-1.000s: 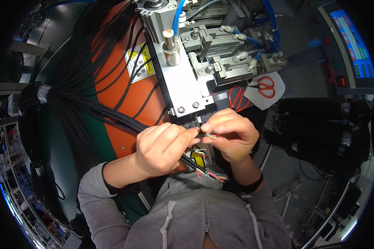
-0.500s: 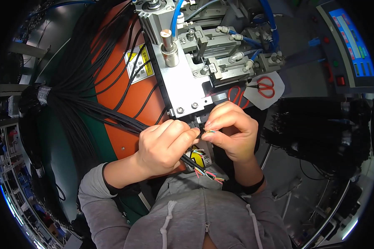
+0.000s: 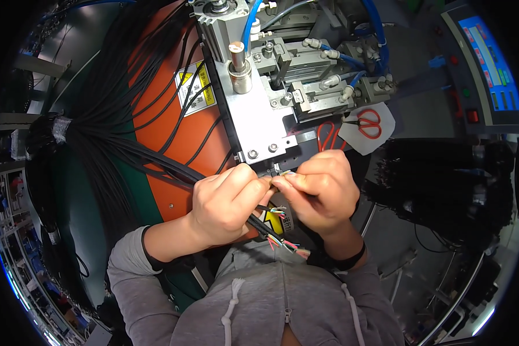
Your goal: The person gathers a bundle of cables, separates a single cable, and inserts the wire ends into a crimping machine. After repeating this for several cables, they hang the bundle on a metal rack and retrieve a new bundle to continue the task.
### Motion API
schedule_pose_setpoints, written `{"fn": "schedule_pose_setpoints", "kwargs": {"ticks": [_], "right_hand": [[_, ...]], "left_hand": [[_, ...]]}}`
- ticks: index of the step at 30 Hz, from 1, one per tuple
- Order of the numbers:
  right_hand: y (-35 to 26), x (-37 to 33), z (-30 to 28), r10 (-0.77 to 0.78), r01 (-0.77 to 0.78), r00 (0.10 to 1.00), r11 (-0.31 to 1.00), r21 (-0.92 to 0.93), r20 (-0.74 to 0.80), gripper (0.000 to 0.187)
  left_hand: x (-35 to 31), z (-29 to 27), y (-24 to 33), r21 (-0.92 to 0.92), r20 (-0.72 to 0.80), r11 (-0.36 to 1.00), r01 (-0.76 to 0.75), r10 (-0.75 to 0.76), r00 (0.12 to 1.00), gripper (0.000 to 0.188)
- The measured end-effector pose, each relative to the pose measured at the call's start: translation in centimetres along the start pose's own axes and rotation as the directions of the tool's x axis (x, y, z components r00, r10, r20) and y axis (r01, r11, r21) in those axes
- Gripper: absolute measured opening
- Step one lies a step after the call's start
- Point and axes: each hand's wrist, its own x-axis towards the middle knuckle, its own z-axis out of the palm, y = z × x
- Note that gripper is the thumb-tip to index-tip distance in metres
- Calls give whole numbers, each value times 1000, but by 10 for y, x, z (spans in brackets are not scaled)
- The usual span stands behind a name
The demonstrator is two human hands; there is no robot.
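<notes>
Close together at the front edge of the metal machine [image 3: 254, 124], both of my hands are closed. My left hand [image 3: 226, 199] is wrapped round black cables [image 3: 181, 170], whose lower ends come out beneath it with bare coloured wires [image 3: 285, 244] fanned out. In a pinch between thumb and forefinger, my right hand [image 3: 326, 193] holds thin coloured wires [image 3: 288, 173] at a cable end, right beside the left fingertips. Another cable end with short coloured wires [image 3: 278, 212] shows below, between the hands. The fingers hide part of the held wires.
Black cables fan across an orange panel [image 3: 167, 138] from a tied bundle [image 3: 57, 131] at the left. Red-handled scissors [image 3: 370, 124] lie on a white sheet [image 3: 357, 140] to the right. Beyond are a thick heap of black cables [image 3: 438, 184] and a lit control screen [image 3: 487, 63].
My right hand's fingers have curled in more tightly round the wires and its fingertips have shifted slightly up and left. My left hand has hardly moved.
</notes>
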Motion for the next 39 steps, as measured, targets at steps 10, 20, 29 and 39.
{"fn": "schedule_pose_setpoints", "kwargs": {"ticks": [10,20,29,39], "right_hand": [[19,-13,-22,561,-725,689,534,435,459,14],[26,-26,0,459,-490,851,868,75,254,9],[26,-35,14,309,-304,934,951,-56,181,8],[31,-41,17,698,-754,657,613,238,285,6]], "left_hand": [[-4,1,2,220,49,971,-93,85,995,34],[-10,6,9,336,263,936,-105,14,965,38],[-9,9,13,428,277,902,-58,-70,958,38],[-11,10,2,346,193,936,-60,-9,981,27]]}}
